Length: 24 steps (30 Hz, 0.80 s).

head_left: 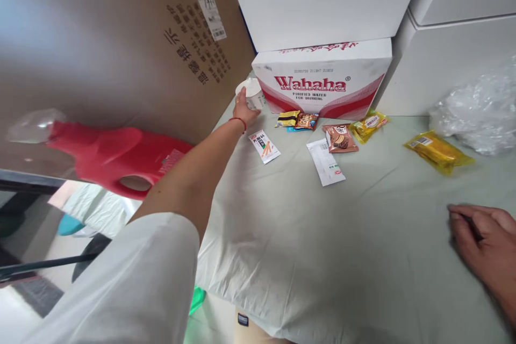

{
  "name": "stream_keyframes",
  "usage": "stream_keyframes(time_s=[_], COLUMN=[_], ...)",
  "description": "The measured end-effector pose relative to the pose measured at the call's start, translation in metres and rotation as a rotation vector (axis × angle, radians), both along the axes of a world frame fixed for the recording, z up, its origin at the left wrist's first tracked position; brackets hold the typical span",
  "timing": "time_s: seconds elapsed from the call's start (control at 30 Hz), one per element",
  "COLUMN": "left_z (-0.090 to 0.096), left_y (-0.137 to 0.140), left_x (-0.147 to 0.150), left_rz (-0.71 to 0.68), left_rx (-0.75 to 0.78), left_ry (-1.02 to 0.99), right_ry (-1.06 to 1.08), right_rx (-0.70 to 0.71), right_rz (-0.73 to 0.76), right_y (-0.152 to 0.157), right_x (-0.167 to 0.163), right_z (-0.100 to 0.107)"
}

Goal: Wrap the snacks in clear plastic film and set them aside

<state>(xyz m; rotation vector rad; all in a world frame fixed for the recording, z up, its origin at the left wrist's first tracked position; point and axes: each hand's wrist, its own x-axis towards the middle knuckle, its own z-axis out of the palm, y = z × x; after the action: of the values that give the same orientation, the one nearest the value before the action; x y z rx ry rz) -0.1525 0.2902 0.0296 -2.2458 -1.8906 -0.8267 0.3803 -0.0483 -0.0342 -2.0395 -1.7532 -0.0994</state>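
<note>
At the far left of the table, my left hand point(245, 109) reaches out with its fingers closed on a white paper cup point(255, 98). Most of those fingers are hidden behind the hand and the cup. Just this side of it lies a white snack packet point(264, 146) with an orange picture. At the right edge, my right hand point(487, 236) rests on the table with curled fingers, and I see nothing in them. Nearest to it is a yellow plastic packet point(438, 151), lying apart from the hand.
Behind the cup stands a Wahaha water box point(322, 83). In front lie a brown packet point(341, 138), a white packet point(325, 162), a yellow packet point(367, 126) and small snacks point(306, 121). Clear plastic wrap point(479, 105) lies right. A red jug point(116, 153) is left, by a large carton point(121, 37).
</note>
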Motion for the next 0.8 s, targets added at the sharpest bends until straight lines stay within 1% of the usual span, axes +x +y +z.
stream_keyframes(time_s=[0.07,0.13,0.2,0.27,0.33,0.4,0.43,0.47,0.5,0.53,0.57,0.6,0.63,0.67,0.7,0.73,0.77,0.8], left_z=[0.001,0.006,0.016,0.030,0.043,0.052,0.055,0.056,0.056,0.055,0.053,0.051,0.047,0.043,0.039,0.035,0.030,0.027], left_y=[0.011,0.009,-0.008,-0.039,-0.087,-0.147,-0.181,-0.215,-0.248,-0.280,-0.308,-0.333,-0.354,-0.371,-0.384,-0.394,-0.400,-0.405], left_x=[0.001,-0.001,-0.004,-0.005,-0.001,0.009,0.016,0.025,0.036,0.048,0.060,0.073,0.085,0.097,0.107,0.116,0.123,0.129], left_rz=[0.111,0.175,0.180,0.141,0.077,-0.017,-0.078,-0.148,-0.271,-0.380,-0.468,-0.558,-0.640,-0.715,-0.754,-0.774,-0.781,-0.777], left_rx=[-0.063,-0.119,-0.148,-0.144,-0.120,-0.093,-0.104,-0.100,-0.107,-0.128,-0.147,-0.159,-0.168,-0.163,-0.156,-0.152,-0.155,-0.161], left_ry=[-0.059,-0.111,-0.133,-0.108,-0.069,-0.034,-0.019,-0.009,0.005,0.008,-0.003,-0.023,-0.044,-0.068,-0.092,-0.111,-0.124,-0.131], right_ry=[-0.010,-0.029,-0.035,-0.028,-0.010,0.030,0.059,0.094,0.134,0.180,0.226,0.286,0.343,0.391,0.431,0.436,0.399,0.339], right_rx=[0.005,0.015,0.030,0.038,0.035,0.028,0.041,0.070,0.118,0.182,0.245,0.321,0.344,0.341,0.284,0.145,-0.030,-0.202], right_rz=[0.008,0.013,0.012,0.015,0.024,0.015,-0.015,-0.054,-0.092,-0.109,-0.093,-0.030,0.093,0.249,0.431,0.620,0.787,0.885], right_y=[0.000,0.000,0.000,0.001,0.003,0.004,0.005,0.004,0.002,-0.001,-0.005,-0.011,-0.016,-0.022,-0.026,-0.028,-0.029,-0.028], right_x=[-0.004,-0.007,-0.007,-0.006,-0.002,0.000,-0.001,-0.005,-0.011,-0.021,-0.034,-0.049,-0.066,-0.084,-0.102,-0.118,-0.131,-0.143], right_z=[0.006,0.010,0.011,0.010,0.007,0.007,0.009,0.013,0.021,0.031,0.043,0.058,0.073,0.088,0.102,0.113,0.121,0.126])
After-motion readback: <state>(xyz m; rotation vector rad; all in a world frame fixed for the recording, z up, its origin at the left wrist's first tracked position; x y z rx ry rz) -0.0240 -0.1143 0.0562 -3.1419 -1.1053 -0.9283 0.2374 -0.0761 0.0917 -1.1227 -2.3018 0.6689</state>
